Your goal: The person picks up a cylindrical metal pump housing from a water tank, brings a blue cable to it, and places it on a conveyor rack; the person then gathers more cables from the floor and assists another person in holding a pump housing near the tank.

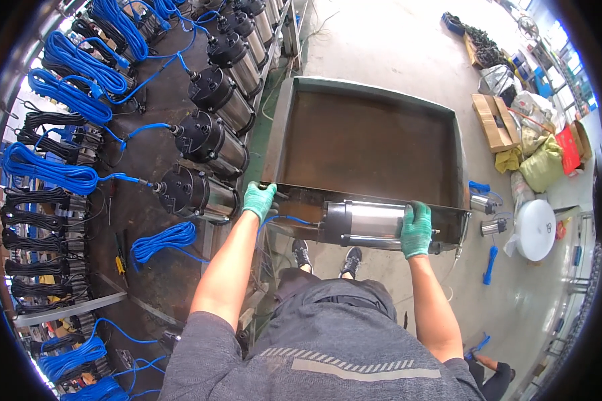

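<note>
A steel cylindrical pump (368, 222) with a black end lies on its side on a narrow metal ledge (448, 230) in front of me. My right hand (417, 230), in a green glove, is closed over the pump's right end. To the left of the pump, my gloved left hand (259, 200) is closed at the ledge's left corner. What its fingers hold there is hidden. From the pump's black end a blue cable (287, 218) runs left, passing under my left hand. Beyond the ledge stands a wide rectangular metal tank (368, 85) with a brown bottom.
On the bench (144, 234) at left, several upright pumps (197, 194) stand in a row, with blue cable coils (164, 242) beside them. Sacks (542, 162), a cardboard box (495, 123) and a white round drum (535, 229) sit at right. Another person (498, 381) shows at lower right.
</note>
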A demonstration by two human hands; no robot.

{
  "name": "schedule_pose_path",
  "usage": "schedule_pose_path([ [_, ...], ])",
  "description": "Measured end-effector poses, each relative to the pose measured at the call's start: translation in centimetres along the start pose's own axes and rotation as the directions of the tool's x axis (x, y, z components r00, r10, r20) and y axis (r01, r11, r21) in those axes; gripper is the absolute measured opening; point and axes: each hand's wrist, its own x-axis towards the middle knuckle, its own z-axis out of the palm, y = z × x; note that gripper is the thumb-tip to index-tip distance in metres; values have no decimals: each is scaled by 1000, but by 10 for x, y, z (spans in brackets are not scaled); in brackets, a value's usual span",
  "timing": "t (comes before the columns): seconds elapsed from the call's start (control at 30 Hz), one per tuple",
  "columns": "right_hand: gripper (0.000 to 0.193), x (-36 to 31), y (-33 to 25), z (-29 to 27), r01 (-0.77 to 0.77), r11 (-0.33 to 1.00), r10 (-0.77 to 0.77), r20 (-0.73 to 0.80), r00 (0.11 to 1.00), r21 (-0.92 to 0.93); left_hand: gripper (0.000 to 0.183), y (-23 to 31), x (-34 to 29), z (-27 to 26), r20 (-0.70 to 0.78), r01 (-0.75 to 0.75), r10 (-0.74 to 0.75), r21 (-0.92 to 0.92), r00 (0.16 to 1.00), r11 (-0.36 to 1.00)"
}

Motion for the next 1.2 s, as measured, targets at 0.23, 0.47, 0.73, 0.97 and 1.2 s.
schedule_pose_path([
  [0.23, 25, 1, -4, 5, 22, 999, -23, -21, 1000, -34, 10, -12, -25, -22, 142, -199, 198, -6, 970, 980],
  [0.47, 23, 0, -9, 1, -4, 1000, 4, -9, 1000, -28, 17, 13, -112, -15, 299, -347, 377, -150, 877, 926],
  [0.73, 23, 2, 0, 6, 9, 1000, -10, -28, 1000, -15, 24, 4, -120, 6, 451, -41, 168, -278, 877, 960],
  [0.97, 22, 0, -8, 3, 3, 1000, -4, -23, 1000, -5, 31, 20, -103, 2, 578, 171, -117, -40, 808, 984],
  [1.2, 20, 1, -9, 3, 4, 1000, -4, -39, 999, -1, 42, 16, -101, -6, 692, -145, 259, -219, 674, 965],
])
